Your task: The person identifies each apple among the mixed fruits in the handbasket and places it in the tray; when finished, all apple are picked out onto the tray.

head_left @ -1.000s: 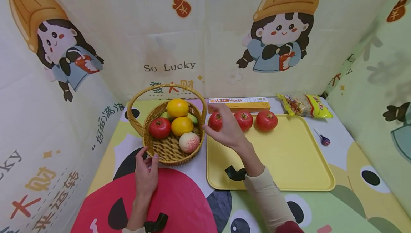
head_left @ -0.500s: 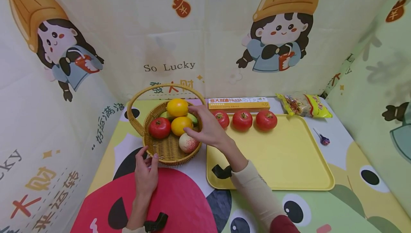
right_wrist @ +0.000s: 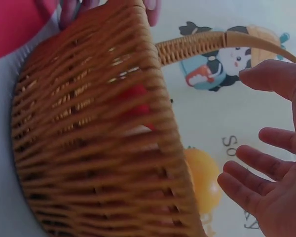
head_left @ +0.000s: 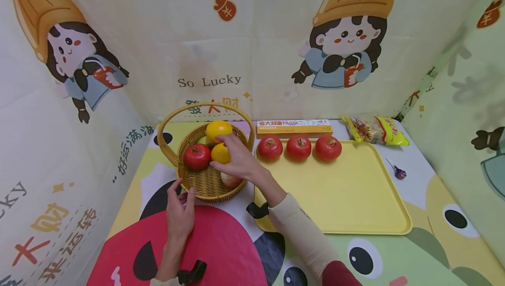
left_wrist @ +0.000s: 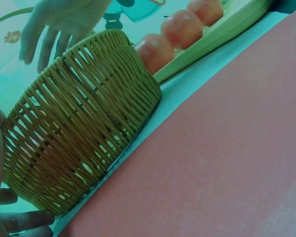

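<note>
My left hand (head_left: 179,216) holds the wicker basket (head_left: 209,189) at its front left, with fingers and thumb against the wall and rim. In the right wrist view its fingertips show at the rim. Over the basket's right part hovers my right hand (head_left: 238,159), fingers spread and holding nothing. Beneath it lie two yellow fruits, one farther back (head_left: 218,130) and one partly covered (head_left: 220,154) by the hand. A white-pink peach (head_left: 230,181) is mostly hidden under the hand. On the left inside sits a red apple-like fruit (head_left: 197,156); a green fruit (head_left: 204,141) shows behind it.
The basket's tall arched handle (head_left: 205,104) rises over the fruit. To the right lies a yellow tray (head_left: 335,198) with three red fruits (head_left: 298,148) along its back edge. Behind are a pasta box (head_left: 294,128) and a yellow food packet (head_left: 375,130); a lollipop (head_left: 399,172) lies right of the tray.
My right hand has moved left from over the tray's back left corner to above the fruit in the basket. The left hand and the fruit have not moved.
</note>
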`<state>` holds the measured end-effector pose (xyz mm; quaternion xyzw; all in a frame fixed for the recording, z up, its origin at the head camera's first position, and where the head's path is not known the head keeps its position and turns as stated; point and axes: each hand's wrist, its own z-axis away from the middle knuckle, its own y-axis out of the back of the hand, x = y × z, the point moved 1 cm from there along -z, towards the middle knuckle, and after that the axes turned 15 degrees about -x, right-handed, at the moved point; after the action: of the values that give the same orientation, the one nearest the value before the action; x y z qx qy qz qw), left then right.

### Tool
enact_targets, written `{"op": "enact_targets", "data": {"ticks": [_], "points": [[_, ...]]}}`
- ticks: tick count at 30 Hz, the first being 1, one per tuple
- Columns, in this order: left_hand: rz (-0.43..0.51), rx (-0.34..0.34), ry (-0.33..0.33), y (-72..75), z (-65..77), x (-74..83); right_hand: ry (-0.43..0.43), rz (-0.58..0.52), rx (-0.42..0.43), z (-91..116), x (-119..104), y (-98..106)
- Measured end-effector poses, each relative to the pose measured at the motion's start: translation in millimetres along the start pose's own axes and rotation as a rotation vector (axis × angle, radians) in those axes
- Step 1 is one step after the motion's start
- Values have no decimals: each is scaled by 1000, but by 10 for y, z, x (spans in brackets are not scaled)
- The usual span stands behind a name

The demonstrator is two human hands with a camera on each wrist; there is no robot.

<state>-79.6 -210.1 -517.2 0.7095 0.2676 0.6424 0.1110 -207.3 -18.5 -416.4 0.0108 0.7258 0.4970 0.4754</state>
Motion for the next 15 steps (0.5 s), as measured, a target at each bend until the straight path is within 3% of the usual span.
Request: {"op": "enact_targets", "data": {"ticks": [15], "points": [[-12, -7, 20, 3, -1, 5, -68, 79, -110, -232, -80, -200]]}}
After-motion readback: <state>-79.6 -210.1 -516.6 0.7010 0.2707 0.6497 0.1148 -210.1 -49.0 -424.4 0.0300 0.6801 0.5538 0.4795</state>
